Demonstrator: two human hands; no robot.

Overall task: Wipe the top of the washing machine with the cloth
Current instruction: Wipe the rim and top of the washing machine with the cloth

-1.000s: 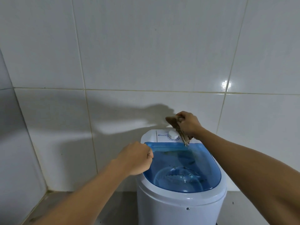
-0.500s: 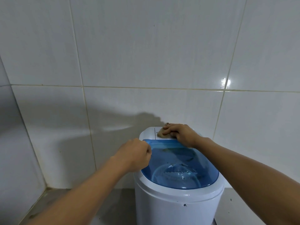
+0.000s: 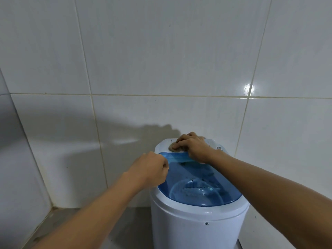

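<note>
A small white washing machine [image 3: 195,221] with a clear blue lid [image 3: 199,182] stands against the tiled wall. My right hand [image 3: 194,148] presses a small tan cloth [image 3: 172,147] flat on the white control panel behind the lid; most of the cloth is hidden under my fingers. My left hand [image 3: 152,169] is curled in a fist against the lid's left rear edge, and I cannot tell whether it grips the lid. The control dial is hidden under my right hand.
White wall tiles [image 3: 161,60] rise directly behind the machine, and a second tiled wall [image 3: 10,159] closes in at the left. Grey floor [image 3: 71,223] shows in the corner to the machine's left.
My right hand came down from holding the cloth in the air and now presses it on the control panel, sliding it leftward. The left fist stayed at the lid's edge.
</note>
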